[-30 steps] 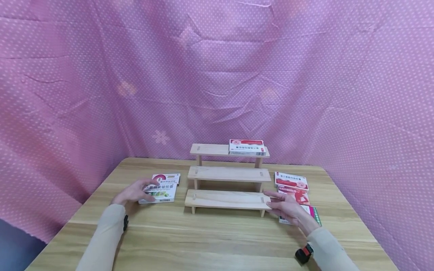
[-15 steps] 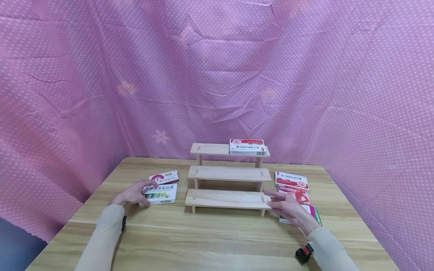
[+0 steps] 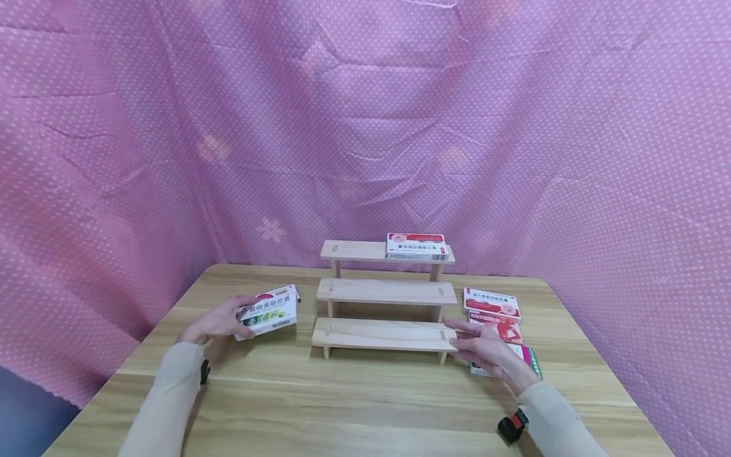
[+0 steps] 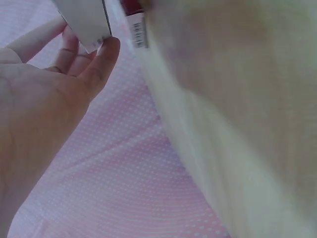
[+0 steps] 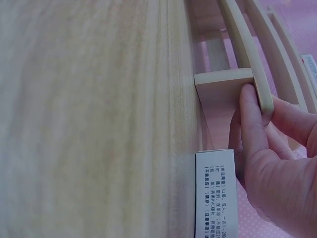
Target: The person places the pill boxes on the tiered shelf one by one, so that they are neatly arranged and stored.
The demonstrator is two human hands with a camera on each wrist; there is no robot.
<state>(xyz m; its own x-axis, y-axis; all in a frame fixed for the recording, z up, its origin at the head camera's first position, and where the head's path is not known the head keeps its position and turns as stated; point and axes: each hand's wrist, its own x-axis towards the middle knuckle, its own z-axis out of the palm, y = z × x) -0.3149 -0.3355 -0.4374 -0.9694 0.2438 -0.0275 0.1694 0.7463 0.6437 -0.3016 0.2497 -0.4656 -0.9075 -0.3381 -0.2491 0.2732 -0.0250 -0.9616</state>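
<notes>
My left hand [image 3: 219,319] pinches a white and green medicine box [image 3: 270,312] by its left end. The box tilts above the table and overlaps a white and dark-red medicine box [image 3: 282,292] behind it. In the left wrist view, thumb and fingers hold the box's plain white end [image 4: 88,22]. With my right hand [image 3: 485,352] I grip the right end of the lowest step of a three-step wooden stand [image 3: 377,333]. Seen from the right wrist, the thumb and fingers lie on both faces of that board [image 5: 260,84], next to its leg [image 5: 225,89].
A red and white medicine box [image 3: 417,246] lies on the top step's right part. Right of the stand, a white and red box [image 3: 491,301], a red box [image 3: 497,325] and a green-edged box [image 3: 533,360] lie in a column. A pink dotted cloth [image 3: 365,127] hangs behind the table.
My left hand has taken hold of the white and green box and raised it into a tilt. The dark-red box behind it was turned slightly. My right hand stays on the stand.
</notes>
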